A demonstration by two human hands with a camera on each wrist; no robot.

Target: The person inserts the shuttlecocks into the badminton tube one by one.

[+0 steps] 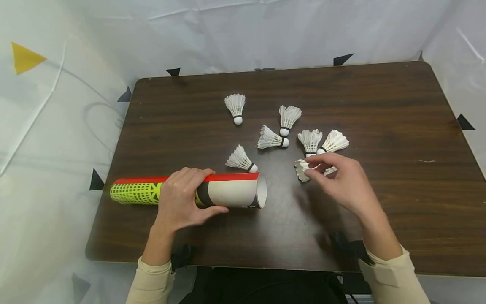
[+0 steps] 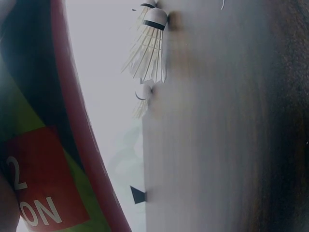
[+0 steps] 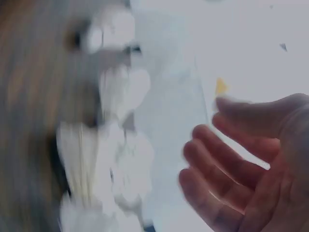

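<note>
My left hand (image 1: pixel 182 198) grips a shuttlecock tube (image 1: pixel 233 194) lying on its side. Yellow-green, red and white, the tube has its round open end facing right. In the left wrist view, red printed tube wall (image 2: pixel 48 179) fills the left side. Over a white feather shuttlecock (image 1: pixel 301 170), my right hand (image 1: pixel 345 181) hovers with fingers loosely bent and partly hides it. Seen from the right wrist, that hand (image 3: pixel 246 169) holds nothing, and the shuttlecocks (image 3: pixel 82 159) beside it are blurred. Two more shuttlecocks (image 1: pixel 310 141) (image 1: pixel 335 141) lie just beyond the right fingers.
Just behind the tube's open end lies a shuttlecock (image 1: pixel 240 159). Another two (image 1: pixel 271 138) (image 1: pixel 289 118) lie close together mid-table, and one (image 1: pixel 235 105) sits farther back. White sheeting (image 1: pixel 243 38) encloses the back and sides of the brown wooden table (image 1: pixel 398 126).
</note>
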